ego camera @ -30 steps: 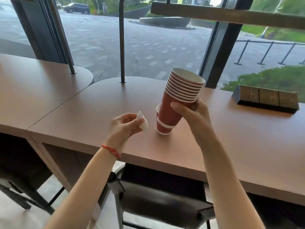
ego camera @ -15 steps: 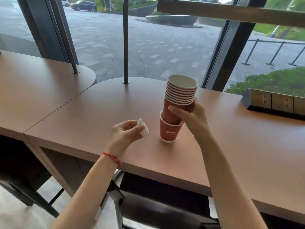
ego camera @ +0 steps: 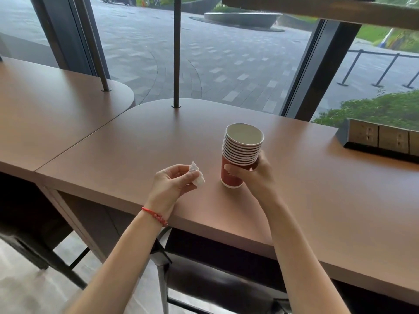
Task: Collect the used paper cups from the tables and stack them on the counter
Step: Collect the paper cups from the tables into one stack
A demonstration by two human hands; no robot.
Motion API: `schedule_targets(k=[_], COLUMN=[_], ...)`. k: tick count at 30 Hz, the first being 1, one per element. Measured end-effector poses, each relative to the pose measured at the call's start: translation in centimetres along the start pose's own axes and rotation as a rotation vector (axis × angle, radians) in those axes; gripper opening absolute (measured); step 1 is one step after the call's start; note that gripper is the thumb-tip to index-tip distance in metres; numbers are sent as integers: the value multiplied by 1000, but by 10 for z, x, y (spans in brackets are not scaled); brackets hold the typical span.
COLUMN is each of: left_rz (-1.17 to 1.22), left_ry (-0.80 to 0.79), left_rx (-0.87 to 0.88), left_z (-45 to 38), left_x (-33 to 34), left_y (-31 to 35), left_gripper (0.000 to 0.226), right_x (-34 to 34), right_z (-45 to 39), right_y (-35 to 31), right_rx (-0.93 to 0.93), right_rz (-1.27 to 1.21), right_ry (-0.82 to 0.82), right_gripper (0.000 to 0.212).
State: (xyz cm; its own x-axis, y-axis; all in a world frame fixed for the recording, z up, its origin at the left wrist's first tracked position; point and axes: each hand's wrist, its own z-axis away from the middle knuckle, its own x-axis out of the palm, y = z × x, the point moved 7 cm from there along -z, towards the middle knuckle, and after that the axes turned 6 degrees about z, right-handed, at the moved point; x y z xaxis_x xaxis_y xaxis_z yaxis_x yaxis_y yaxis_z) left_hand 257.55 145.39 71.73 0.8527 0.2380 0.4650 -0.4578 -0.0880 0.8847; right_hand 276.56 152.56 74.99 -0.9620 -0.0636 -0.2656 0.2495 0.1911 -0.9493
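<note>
Right at the middle of the head view, a stack of red paper cups [ego camera: 241, 155] stands upright on the brown counter [ego camera: 317, 189], its white rims nested one over another. White lettering shows on the lowest cup's side, but the fingers cover most of it and it is too blurred to read. The right hand [ego camera: 254, 175] is wrapped around the lower part of the stack, thumb across the front. Just to the left, apart from the cups, the left hand [ego camera: 172, 184] pinches a crumpled white tissue [ego camera: 196, 174] between thumb and fingertips; a red bracelet [ego camera: 155, 215] circles that wrist. A socket strip [ego camera: 383, 138] lies far right.
</note>
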Motion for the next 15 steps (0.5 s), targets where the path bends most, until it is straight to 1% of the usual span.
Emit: schedule_targets(k=[3,6,11,15], left_rz=[-5,11,35,57], left_ry=[23,77,211,366], left_rx=[12,41,115,166], left_z=[7,15,38,67], left_x=[-7,-19,-52,-88], left_y=[4,12,32,45], left_gripper=[22,23,21,23], right_x=[2,12,49,90], right_z=[5,12,24,37], right_y=[-5,-14,-31,-46], right_rx=[4,-24,-51,-90], right_rz=[-20,-66,-170,-265], right_ry=[5,-52,-228,-393], right_gripper=[51,51,51,55])
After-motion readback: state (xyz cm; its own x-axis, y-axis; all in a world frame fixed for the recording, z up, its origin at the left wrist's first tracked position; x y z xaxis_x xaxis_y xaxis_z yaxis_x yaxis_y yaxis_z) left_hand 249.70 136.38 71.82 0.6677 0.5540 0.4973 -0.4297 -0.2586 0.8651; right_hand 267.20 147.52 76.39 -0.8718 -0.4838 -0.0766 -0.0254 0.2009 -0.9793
